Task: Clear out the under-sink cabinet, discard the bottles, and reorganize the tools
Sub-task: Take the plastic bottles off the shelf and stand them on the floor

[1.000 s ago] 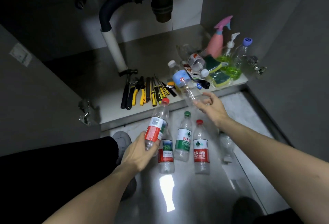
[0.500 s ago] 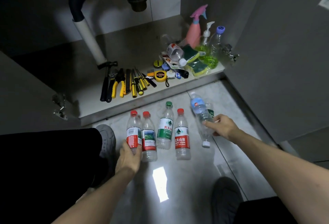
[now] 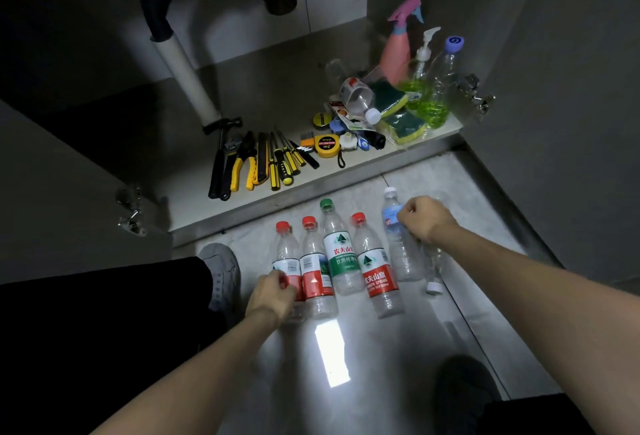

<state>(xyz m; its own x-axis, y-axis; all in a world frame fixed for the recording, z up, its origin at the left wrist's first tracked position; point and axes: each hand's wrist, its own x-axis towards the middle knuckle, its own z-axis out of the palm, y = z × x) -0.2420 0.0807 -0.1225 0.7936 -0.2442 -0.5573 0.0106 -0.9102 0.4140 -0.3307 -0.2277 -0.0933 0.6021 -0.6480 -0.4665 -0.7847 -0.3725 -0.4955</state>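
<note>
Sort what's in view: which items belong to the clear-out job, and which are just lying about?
Part of the job:
- bottles lined up on the floor, left hand and right hand each gripping one
- clear bottle in the cabinet
- hand tools
- tape measure

Just there:
- pink sprayer
- sponges
- drain pipe

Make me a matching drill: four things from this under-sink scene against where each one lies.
Things:
1. green-capped plastic bottle
2. pink trigger spray bottle
3. yellow tape measure
4. black-handled hammer

Places:
A. leftmost in the tool row
B. back right of the cabinet
C. on the floor among red-capped bottles
D. cabinet shelf, right of the screwdrivers

Pairs: 1-C, 2-B, 3-D, 4-A
</note>
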